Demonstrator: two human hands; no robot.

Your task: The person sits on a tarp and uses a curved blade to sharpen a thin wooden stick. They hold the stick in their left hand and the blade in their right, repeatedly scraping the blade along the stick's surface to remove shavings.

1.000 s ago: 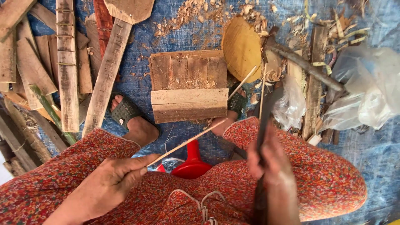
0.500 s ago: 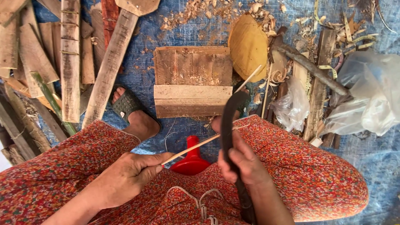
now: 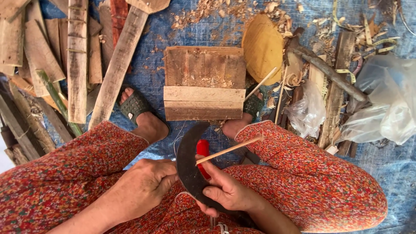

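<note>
The right hand (image 3: 229,193) is closed around a dark curved blade (image 3: 187,167), which arcs up between the knees. The left hand (image 3: 143,186) grips the near end of a thin bamboo stick (image 3: 229,149) that lies across the blade, pointing far-right. Beyond the knees a wooden block (image 3: 203,84) lies on the blue tarp (image 3: 151,73), planks (image 3: 78,60) to the left, plastic bags (image 3: 390,104) to the right.

Packages: clear plastic bag (image 3: 308,113), crumpled, right of centre beside wooden slats | larger translucent plastic bag (image 3: 388,104), whitish, far right on blue tarp | labels, signs, screens: none visible
</note>
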